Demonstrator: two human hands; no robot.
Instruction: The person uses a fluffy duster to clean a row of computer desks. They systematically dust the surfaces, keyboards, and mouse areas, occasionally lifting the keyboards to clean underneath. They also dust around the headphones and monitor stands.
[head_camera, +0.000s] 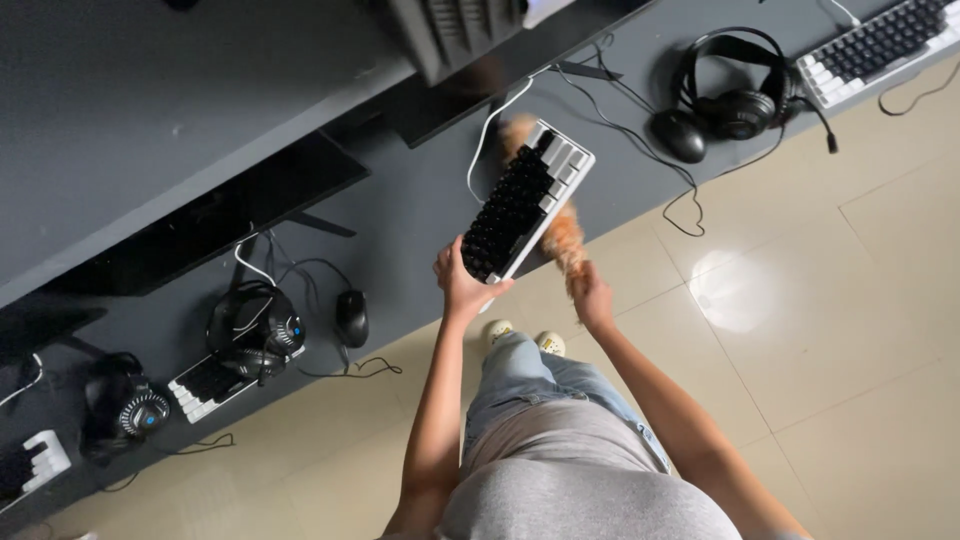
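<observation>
- The desk (420, 215) is the biggest thing here, a long dark grey top running from lower left to upper right, with dark monitors (200, 215) standing along its far side.
- The floor (800, 330) is pale tile, with a bright patch of reflected light to the right of the person.
- The keyboard (525, 200) has black keys in a white case with a few grey-white keys at its far end. It is lifted off the desk, tilted up over the desk's near edge. Its long axis runs from the near end at the left hand, up and to the right, so the far end points away from the person toward the monitors. A white cable leaves that far end.
- The duster (565, 240) is an orange, fluffy brush. It shows beneath the keyboard, part hidden by it, along nearly the same line.
- The left hand (462, 283) is clamped on the keyboard's near end, thumb on the front edge.
- The right hand (592, 298) is closed round the duster's lower end.
- As I judge it, the work is midway: the keyboard is raised and the duster sits under it, and the keyboard is not yet set down again.
- Neighbouring places each show a headset (735, 95), a mouse (352, 318) and another keyboard, lying untouched; whether they are dusted I cannot tell.
</observation>
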